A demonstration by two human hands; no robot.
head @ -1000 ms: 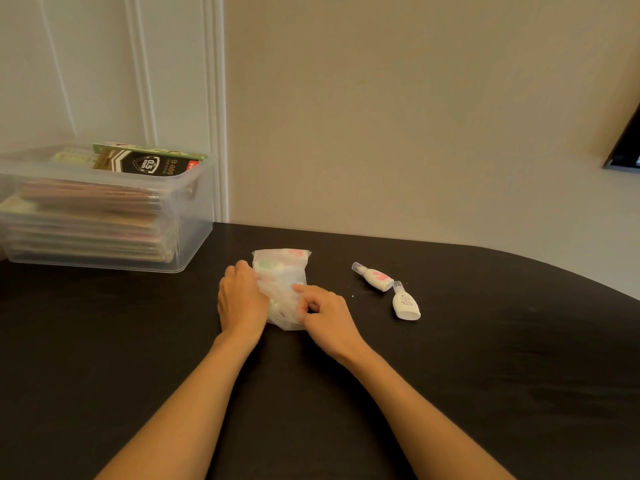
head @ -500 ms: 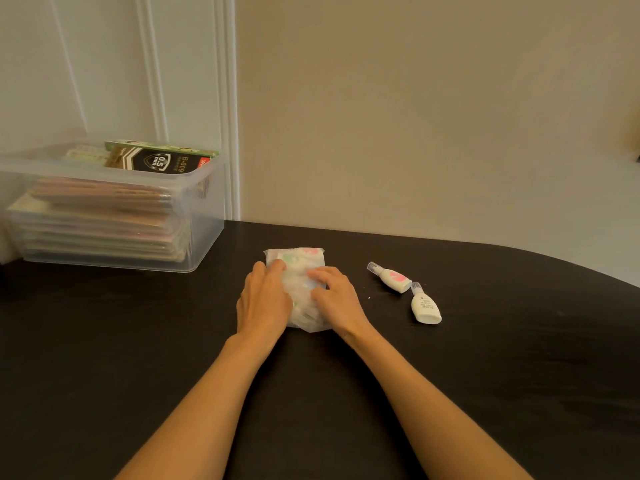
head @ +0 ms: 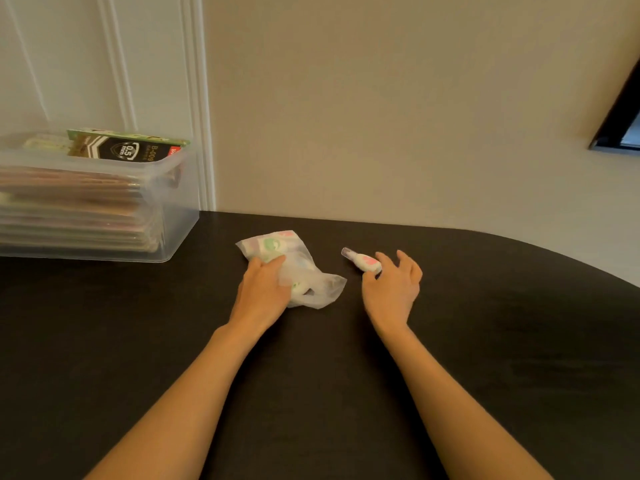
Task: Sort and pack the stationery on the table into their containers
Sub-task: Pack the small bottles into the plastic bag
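Plastic bag [head: 320,289] crinkled under left hand [head: 263,291].

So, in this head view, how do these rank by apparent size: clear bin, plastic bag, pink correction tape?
Largest: clear bin.
Then: plastic bag.
Smallest: correction tape.
The differences are plain, so nearness to the camera doesn't affect the order.

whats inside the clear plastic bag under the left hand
Through the plastic bag show small white items, one with a green patch, one with pink. The left hand rests on the bag and covers part of it, so their number cannot be told.
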